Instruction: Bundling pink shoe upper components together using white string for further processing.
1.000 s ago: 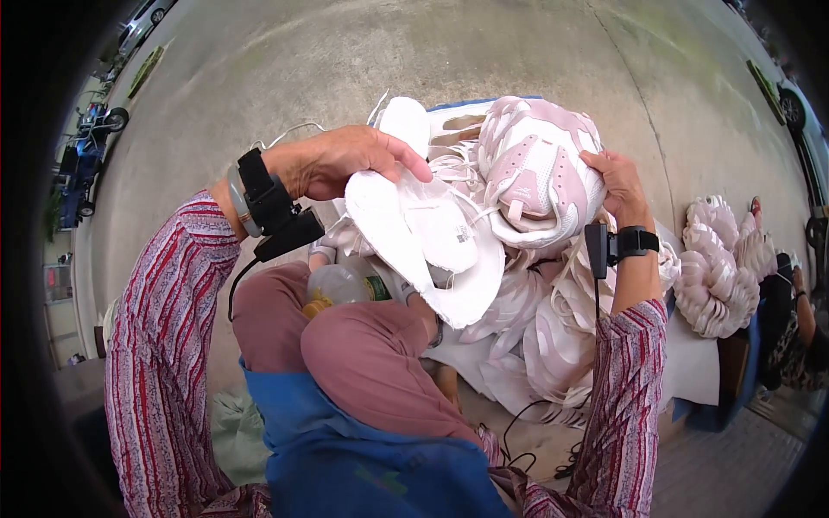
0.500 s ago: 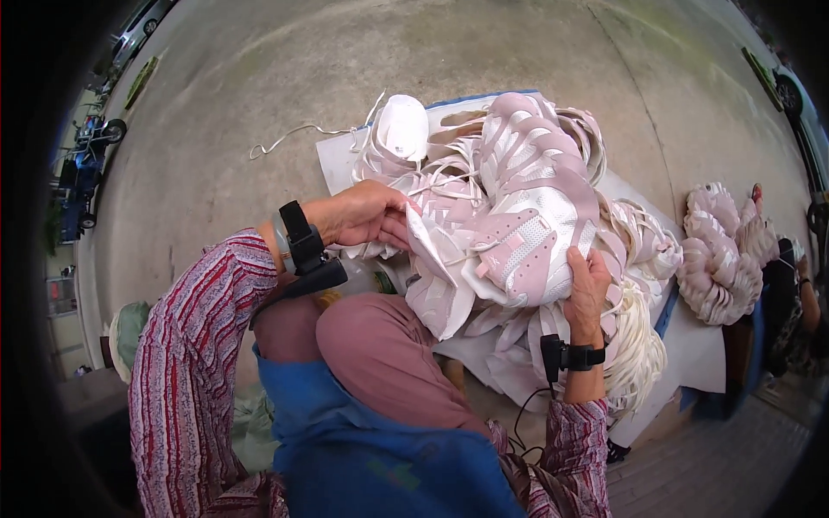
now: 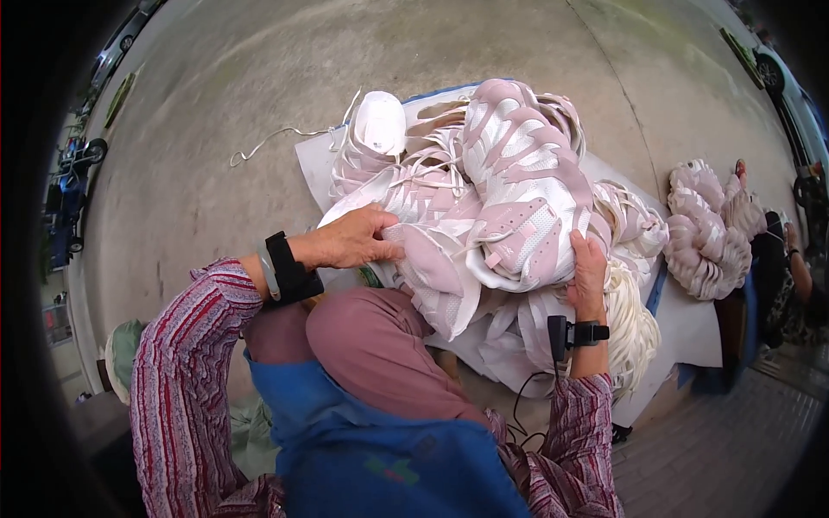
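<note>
My left hand [image 3: 350,237] pinches the edge of a pink-and-white shoe upper [image 3: 434,262], which hangs down over the near side of the pile by my knee. My right hand [image 3: 590,272] has its fingers closed on the right edge of another shoe upper [image 3: 528,237], the front one of a long overlapping row that leans away from me. White laces run between the uppers. Behind my left hand lie laced uppers [image 3: 423,186] and one with a white sole-shaped piece [image 3: 381,123] showing. The tips of my right fingers are partly hidden by the fabric.
The pile rests on a pale sheet [image 3: 682,332] over a low support. A bundle of cream laces [image 3: 632,328] hangs at the near right. Farther right are more stacked uppers [image 3: 706,237] beside another person's arm [image 3: 799,272]. A blue apron [image 3: 371,432] covers my lap.
My left hand has turned the hanging upper, so more of its pink face shows. My right hand keeps its hold on the row's edge. The whole view has shifted slightly.
</note>
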A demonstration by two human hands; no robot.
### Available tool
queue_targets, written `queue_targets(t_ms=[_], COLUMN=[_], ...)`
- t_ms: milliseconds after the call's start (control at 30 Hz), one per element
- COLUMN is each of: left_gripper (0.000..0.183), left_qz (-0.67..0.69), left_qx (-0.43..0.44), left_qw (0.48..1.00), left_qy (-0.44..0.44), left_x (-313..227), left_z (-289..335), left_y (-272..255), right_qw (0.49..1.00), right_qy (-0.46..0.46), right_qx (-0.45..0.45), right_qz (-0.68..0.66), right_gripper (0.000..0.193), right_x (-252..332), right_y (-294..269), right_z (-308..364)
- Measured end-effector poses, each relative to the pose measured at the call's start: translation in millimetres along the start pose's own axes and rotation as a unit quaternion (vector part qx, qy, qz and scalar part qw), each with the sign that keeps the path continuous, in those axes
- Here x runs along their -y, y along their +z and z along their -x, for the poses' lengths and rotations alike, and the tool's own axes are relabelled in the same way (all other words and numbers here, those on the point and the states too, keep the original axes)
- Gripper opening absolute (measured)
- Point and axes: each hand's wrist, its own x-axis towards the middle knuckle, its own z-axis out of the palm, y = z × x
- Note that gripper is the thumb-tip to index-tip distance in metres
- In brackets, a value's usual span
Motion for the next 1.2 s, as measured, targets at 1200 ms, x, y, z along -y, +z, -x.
queue_targets(t_ms=[1200], left_gripper=[0.033], left_qz=[0.015], left_qx=[-0.148], left_qw=[0.981], left_qy=[-0.121], left_x=[5], left_z=[-98], left_y=[-59], right_qw=[0.953], right_qy=[-0.222], right_qx=[-0.021], right_qz=[0.205], right_gripper=[0.036], right_x=[54], right_y=[104], right_z=[-28])
